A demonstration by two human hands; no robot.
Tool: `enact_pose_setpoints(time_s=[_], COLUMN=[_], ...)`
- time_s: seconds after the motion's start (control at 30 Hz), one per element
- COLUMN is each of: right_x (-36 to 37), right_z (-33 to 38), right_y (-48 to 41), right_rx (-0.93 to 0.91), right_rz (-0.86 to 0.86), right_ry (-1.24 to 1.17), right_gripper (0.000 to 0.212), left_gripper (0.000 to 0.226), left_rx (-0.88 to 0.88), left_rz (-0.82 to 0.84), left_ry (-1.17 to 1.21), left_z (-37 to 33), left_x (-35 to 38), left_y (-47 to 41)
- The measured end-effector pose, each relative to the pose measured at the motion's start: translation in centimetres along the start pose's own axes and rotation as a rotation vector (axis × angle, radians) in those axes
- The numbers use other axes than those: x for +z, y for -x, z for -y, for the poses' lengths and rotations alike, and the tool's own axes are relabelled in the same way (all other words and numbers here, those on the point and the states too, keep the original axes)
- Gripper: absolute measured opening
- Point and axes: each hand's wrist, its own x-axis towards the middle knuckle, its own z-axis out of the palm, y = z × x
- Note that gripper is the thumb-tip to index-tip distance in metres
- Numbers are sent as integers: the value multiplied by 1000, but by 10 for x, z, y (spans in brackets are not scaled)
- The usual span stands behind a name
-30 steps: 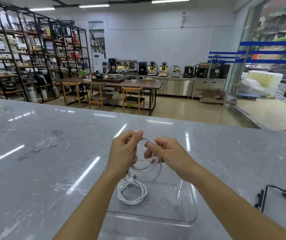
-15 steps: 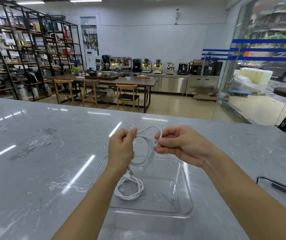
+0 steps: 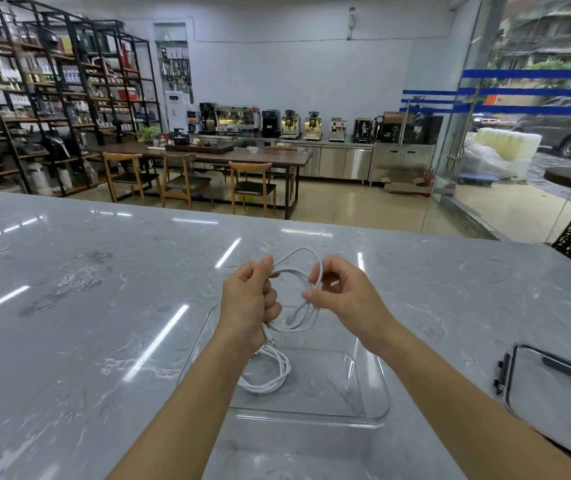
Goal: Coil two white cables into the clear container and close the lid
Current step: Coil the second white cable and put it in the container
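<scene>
A clear rectangular container stands open on the grey marble counter in front of me. One white cable lies coiled inside it at the left. Above the container I hold a second white cable in several loops. My left hand grips the left side of the loops in a fist, thumb up. My right hand pinches the right side between thumb and fingers. A plug end of this cable hangs down below my left hand.
The clear lid with dark clips lies flat on the counter at the right. The marble counter stretches wide to the left and beyond. Behind it are wooden chairs, a long table, shelves and coffee machines.
Both hands stayed above the container. The loops of the held cable have grown and my right hand has shifted along them, pinching the bundle's right side.
</scene>
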Motion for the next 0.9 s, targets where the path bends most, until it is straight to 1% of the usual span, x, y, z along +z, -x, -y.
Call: enact_pose_setpoints(time_s=[0.07, 0.17, 0.2, 0.33, 0.4, 0.43, 0.53, 0.57, 0.73, 0.9], right_x=[7, 13, 14, 19, 22, 22, 12, 7, -16, -14], right_z=[-5, -11, -11, -9, -9, -9, -13, -14, -23, -12], right_y=[0, 0, 1, 6, 7, 7, 10, 12, 18, 18], right_rx=[45, 155, 170, 195, 177, 161, 144, 151, 156, 145], right_rz=[6, 129, 159, 153, 137, 125, 118, 115, 70, 152], right_ry=[-80, -354, -374, -236, -169, -138, -105, -98, -32, 34], right_gripper=[24, 34, 33, 19, 7, 6, 27, 29, 18, 22], left_gripper=[32, 34, 34, 30, 30, 30, 30, 30, 31, 34], left_rx=[-42, -79, -86, -99, -100, -96, -78, -71, -52, -52], left_rz=[27, 47, 44, 50, 64, 72, 64, 50, 29, 12], left_ry=[48, 77, 79, 70, 66, 58, 37, 36, -3, 45], left_z=[-1, -2, -2, -1, -4, -6, -18, -22, -23, -17], left_x=[2, 3, 3, 0, 0, -1, -7, -10, -14, -7], left_y=[0, 3, 3, 1, 0, -1, -5, -8, -7, -5])
